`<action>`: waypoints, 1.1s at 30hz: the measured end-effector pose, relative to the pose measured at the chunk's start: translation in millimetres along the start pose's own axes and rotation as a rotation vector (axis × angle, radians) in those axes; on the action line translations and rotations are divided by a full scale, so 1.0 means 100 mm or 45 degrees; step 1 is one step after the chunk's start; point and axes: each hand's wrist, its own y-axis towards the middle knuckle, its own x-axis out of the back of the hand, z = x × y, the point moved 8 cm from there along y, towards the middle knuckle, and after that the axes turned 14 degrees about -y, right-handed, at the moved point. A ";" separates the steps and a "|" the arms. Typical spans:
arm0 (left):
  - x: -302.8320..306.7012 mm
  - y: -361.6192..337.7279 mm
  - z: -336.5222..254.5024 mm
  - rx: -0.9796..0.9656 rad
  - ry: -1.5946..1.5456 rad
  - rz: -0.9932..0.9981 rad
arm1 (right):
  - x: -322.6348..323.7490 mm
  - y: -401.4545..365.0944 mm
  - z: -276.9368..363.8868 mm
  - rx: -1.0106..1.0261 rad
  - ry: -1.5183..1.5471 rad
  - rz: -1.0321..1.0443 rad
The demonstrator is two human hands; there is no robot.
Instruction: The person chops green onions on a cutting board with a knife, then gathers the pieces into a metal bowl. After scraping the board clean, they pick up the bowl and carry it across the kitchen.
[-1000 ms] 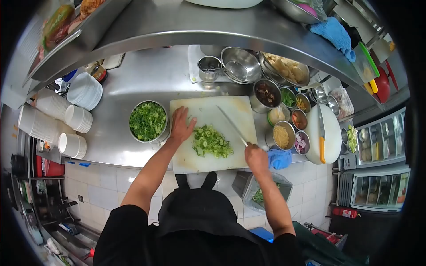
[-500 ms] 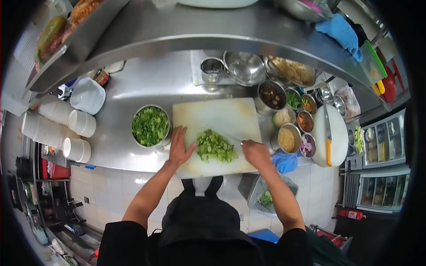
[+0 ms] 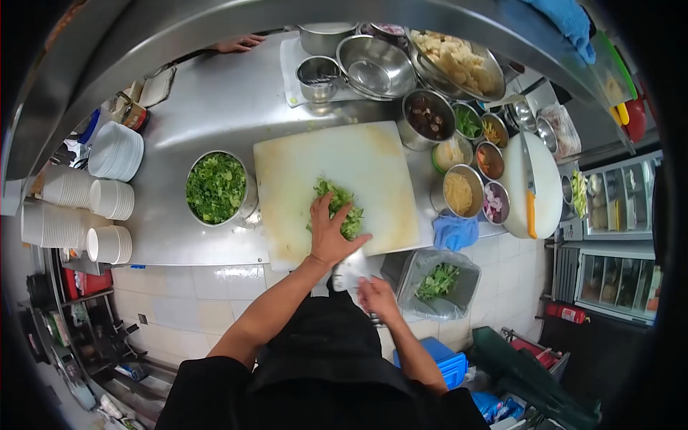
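My left hand (image 3: 331,235) lies with spread fingers over a pile of chopped green onions (image 3: 344,208) on the white cutting board (image 3: 373,158). My right hand (image 3: 378,299) grips a cleaver (image 3: 350,272) just off the board's near edge. Its broad blade is blurred and turned flat, close below my left palm. To the left of the board stands a round metal container (image 3: 251,197) full of chopped greens (image 3: 215,188).
Stacked white bowls (image 3: 111,199) stand at far left. Metal containers, including one of shredded yellow food (image 3: 459,193), line the right side. A yellow-handled knife (image 3: 530,208) rests on a round white board (image 3: 548,179). Below is a lined bin (image 3: 466,287). Another person's hand (image 3: 240,44) touches the far counter.
My left hand has moved right onto the green onions, which are now in a narrower pile. My right hand has drawn the cleaver back off the board. Another person's hand has appeared.
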 end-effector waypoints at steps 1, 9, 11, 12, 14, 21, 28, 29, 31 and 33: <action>-0.01 -0.04 0.02 -0.016 0.044 -0.066 | -0.19 -0.03 0.14 0.014 0.059 0.042; 0.33 0.03 -0.23 -0.132 -0.099 -0.314 | -0.36 -0.12 0.23 0.258 0.089 -0.016; 0.44 0.04 -0.24 -0.155 -0.089 -0.345 | -0.41 -0.10 0.41 0.304 0.034 0.009; 0.58 0.06 -0.26 -0.153 -0.092 -0.372 | -0.46 -0.10 0.43 0.320 0.039 0.025; 0.87 0.12 -0.30 -0.163 -0.081 -0.403 | -0.60 -0.09 0.57 0.362 0.059 0.051; 2.23 0.50 0.03 -0.219 0.330 -0.510 | -1.65 0.10 1.74 0.407 0.224 0.504; 2.49 0.67 0.99 0.036 0.563 -0.330 | -1.51 -0.10 1.63 0.248 0.197 0.527; 2.43 0.67 1.06 0.032 0.596 -0.247 | -1.38 -0.13 1.54 0.197 0.158 0.492; 2.33 0.55 1.13 0.082 0.673 -0.201 | -1.14 -0.19 1.42 0.262 0.127 0.476; 2.28 0.57 1.17 0.096 0.756 -0.172 | -0.91 -0.22 1.37 0.247 0.095 0.414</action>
